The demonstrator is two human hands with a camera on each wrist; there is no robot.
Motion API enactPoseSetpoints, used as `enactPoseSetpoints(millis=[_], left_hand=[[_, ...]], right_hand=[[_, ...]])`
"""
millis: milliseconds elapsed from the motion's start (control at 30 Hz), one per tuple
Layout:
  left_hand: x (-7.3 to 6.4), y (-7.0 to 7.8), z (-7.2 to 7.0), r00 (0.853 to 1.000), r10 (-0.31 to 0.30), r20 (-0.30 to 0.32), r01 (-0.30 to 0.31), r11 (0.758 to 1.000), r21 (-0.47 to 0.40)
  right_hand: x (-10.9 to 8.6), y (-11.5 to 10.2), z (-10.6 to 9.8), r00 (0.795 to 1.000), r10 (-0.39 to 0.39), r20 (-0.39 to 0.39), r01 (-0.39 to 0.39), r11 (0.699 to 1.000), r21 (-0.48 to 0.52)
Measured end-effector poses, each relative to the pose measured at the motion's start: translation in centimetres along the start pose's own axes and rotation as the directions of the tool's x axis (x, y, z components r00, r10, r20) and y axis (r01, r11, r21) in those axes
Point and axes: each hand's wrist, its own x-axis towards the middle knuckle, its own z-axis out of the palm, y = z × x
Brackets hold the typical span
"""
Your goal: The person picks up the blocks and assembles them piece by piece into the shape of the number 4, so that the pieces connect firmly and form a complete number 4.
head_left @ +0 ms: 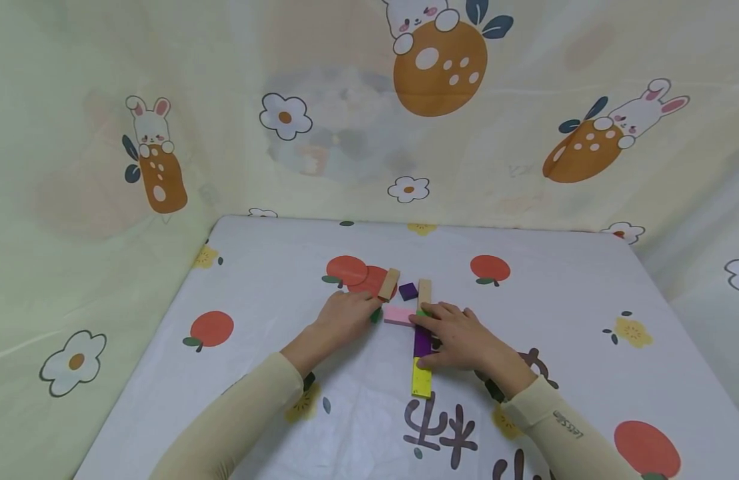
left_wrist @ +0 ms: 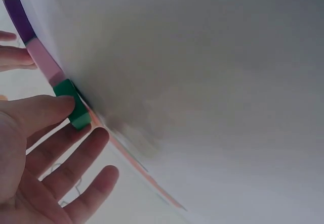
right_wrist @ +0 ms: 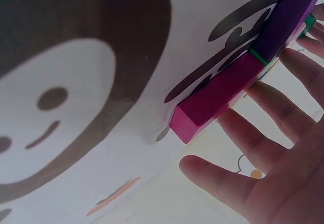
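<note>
My left hand (head_left: pixel 349 316) pinches a small green block (left_wrist: pixel 80 114) between thumb and fingers, right at the left end of a pink block (head_left: pixel 398 316). That pink block lies crosswise against a column of blocks: natural wood (head_left: pixel 425 291), bright green partly hidden, purple (head_left: pixel 423 343) and yellow (head_left: pixel 421 380). Over the column's right side my right hand (head_left: pixel 465 339) spreads its fingers, the fingertips at the blocks. In the right wrist view a magenta block (right_wrist: pixel 217 98) juts out beside the purple one, below these relaxed fingers; the hand hides it in the head view.
Behind the left hand lies a loose wooden block (head_left: pixel 389 285), and a small dark purple block (head_left: pixel 408 291) sits between it and the column. A printed white cloth (head_left: pixel 261 427) covers the table. A patterned curtain (head_left: pixel 345 153) hangs behind its far edge.
</note>
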Motion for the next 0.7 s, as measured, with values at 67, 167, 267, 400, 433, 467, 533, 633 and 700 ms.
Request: enactPoseSetpoints(millis=[67, 167, 267, 400, 433, 467, 533, 633, 700], left_hand=[[0.1, 0.0, 0.0, 1.000, -0.003, 0.009, 0.003, 1.000, 0.000], [0.3, -0.1, 0.1, 1.000, 0.001, 0.017, -0.001, 1.000, 0.004], [0.5, -0.1, 0.1, 1.000, 0.010, 0.019, -0.010, 1.000, 0.014], [0.7, 0.0, 0.0, 1.000, 0.012, 0.025, -0.013, 1.000, 0.022], [0.8, 0.0, 0.1, 1.000, 0.013, 0.025, -0.013, 1.000, 0.022], [0.9, 0.1, 0.0, 1.000, 0.013, 0.022, -0.014, 1.000, 0.023], [1.0, 0.2, 0.0, 1.000, 0.014, 0.018, -0.015, 1.000, 0.026], [1.2, 0.2, 0.1, 1.000, 0.014, 0.017, -0.014, 0.999, 0.031], [1.2, 0.3, 0.1, 1.000, 0.009, 0.025, -0.010, 0.999, 0.031]], right_hand=[[0.0, 0.0, -0.1, 1.000, 0.000, 0.001, 0.000, 1.000, 0.001], [0.0, -0.1, -0.2, 1.000, 0.000, -0.001, 0.000, 1.000, -0.004], [0.0, -0.1, -0.2, 1.000, 0.005, 0.000, -0.005, 1.000, -0.008], [0.0, -0.2, -0.3, 1.000, 0.005, -0.002, -0.006, 1.000, -0.013], [0.0, -0.2, -0.3, 1.000, 0.006, -0.002, -0.006, 1.000, -0.014], [0.0, -0.2, -0.3, 1.000, 0.007, -0.002, -0.007, 1.000, -0.016], [-0.1, -0.2, -0.3, 1.000, 0.005, -0.005, -0.005, 1.000, -0.017], [-0.1, -0.2, -0.3, 1.000, 0.003, -0.005, -0.003, 1.000, -0.008], [-0.1, -0.2, -0.2, 1.000, 0.000, -0.004, 0.000, 1.000, -0.004]])
